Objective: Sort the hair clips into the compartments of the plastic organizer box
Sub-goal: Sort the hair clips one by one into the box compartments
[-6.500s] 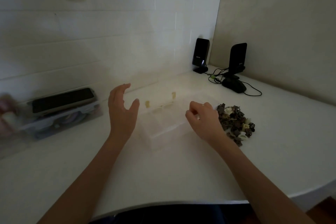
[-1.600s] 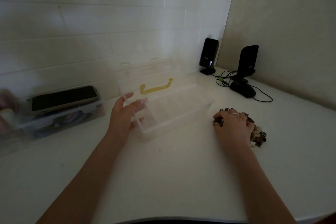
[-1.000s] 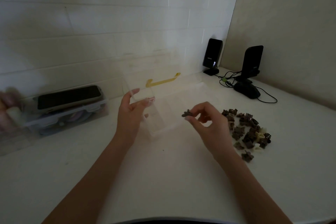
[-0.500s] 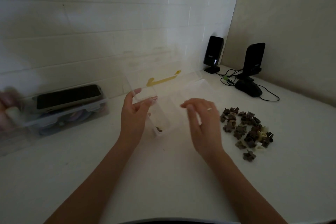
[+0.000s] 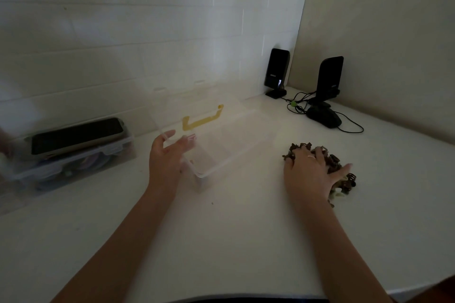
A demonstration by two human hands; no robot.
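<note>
The clear plastic organizer box stands open in the middle of the white table, its lid with a yellow handle raised behind it. My left hand holds the box's left end, thumb and fingers at the rim. A small dark speck, maybe a clip, shows in the left compartment beside my fingers. To the right of the box lies a pile of brown hair clips with a few pale ones. My right hand rests palm down on the pile with fingers spread, covering most of it.
At the left wall a second clear box carries a dark phone on top. Two black speakers, a black mouse and cables sit in the back right corner. The table's front edge is close to me.
My right hand carried a clip to the box, let it go in the left compartment, then returned to the pile and now lies on it. My left hand has stayed on the box.
</note>
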